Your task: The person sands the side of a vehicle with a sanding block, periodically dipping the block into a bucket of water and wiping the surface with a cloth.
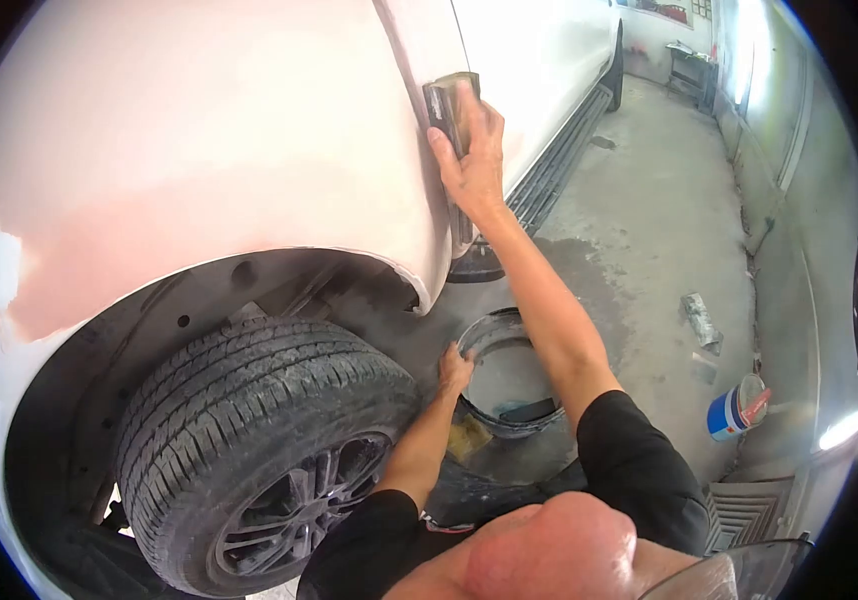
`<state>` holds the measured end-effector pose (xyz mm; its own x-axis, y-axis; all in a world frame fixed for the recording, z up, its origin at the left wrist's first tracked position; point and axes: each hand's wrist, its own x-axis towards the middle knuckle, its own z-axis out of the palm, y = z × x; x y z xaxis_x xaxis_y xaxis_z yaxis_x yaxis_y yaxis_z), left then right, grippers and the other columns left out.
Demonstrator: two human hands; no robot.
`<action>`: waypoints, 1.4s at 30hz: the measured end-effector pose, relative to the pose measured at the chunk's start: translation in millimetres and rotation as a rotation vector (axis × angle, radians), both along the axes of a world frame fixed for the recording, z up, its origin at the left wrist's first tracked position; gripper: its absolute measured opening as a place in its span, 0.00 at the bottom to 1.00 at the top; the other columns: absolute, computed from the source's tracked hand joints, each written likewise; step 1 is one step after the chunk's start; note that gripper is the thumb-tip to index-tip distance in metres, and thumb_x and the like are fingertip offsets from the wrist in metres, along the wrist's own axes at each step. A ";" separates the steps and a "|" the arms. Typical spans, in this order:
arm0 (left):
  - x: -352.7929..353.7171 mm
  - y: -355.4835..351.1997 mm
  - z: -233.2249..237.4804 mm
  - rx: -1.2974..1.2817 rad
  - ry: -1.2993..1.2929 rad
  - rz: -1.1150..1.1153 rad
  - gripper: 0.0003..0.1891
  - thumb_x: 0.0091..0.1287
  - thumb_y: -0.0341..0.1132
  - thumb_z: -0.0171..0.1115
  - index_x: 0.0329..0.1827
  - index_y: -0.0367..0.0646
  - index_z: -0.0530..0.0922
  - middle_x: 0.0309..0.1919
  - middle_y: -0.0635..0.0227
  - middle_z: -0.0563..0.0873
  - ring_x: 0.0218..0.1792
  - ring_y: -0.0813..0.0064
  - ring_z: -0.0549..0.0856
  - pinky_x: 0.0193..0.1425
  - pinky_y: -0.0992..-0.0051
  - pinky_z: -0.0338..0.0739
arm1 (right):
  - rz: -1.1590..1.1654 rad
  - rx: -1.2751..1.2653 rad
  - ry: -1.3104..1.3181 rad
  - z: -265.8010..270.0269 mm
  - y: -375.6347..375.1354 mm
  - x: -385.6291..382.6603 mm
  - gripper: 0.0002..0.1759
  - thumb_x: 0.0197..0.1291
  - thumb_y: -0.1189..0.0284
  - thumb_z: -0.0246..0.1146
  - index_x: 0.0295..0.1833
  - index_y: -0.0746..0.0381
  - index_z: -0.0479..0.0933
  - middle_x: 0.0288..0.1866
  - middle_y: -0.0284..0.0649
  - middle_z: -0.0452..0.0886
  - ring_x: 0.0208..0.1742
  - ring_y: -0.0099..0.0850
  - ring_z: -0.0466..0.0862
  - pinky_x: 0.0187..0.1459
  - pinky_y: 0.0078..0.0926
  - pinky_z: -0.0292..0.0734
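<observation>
My right hand (pixel 472 165) is wrapped round a dark sanding block (pixel 443 110), held against the car body near the seam between the fender (pixel 199 120) and the door (pixel 539 60). Pale pink and whitish patches cover much of the fender. Lower down, my left hand (pixel 457 368) grips the near-left rim of a round black bucket (pixel 539 425). Greyish liquid appears to fill part of this bucket, and a dark flat piece (pixel 529 411) shows at its inner edge.
The tyre (pixel 279 400) stands left of my left arm, under the wheel arch. A ribbed running board (pixel 569 140) runs along the car. On the concrete floor (pixel 649 220) are a blue-and-white pail (pixel 724 415) and a crumpled wrapper (pixel 701 322). A wall (pixel 809 250) borders the right side.
</observation>
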<state>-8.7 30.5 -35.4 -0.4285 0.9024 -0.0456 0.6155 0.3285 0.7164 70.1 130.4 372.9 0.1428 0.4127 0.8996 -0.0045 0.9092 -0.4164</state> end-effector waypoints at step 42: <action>1.8 12.9 -28.7 0.075 -0.104 -0.013 0.25 0.76 0.44 0.62 0.66 0.32 0.75 0.59 0.41 0.81 0.61 0.42 0.81 0.65 0.50 0.76 | -0.825 0.338 -0.381 20.1 3.5 -2.7 0.32 0.66 0.64 0.69 0.76 0.41 0.74 0.62 0.77 0.62 0.59 0.69 0.70 0.59 0.63 0.72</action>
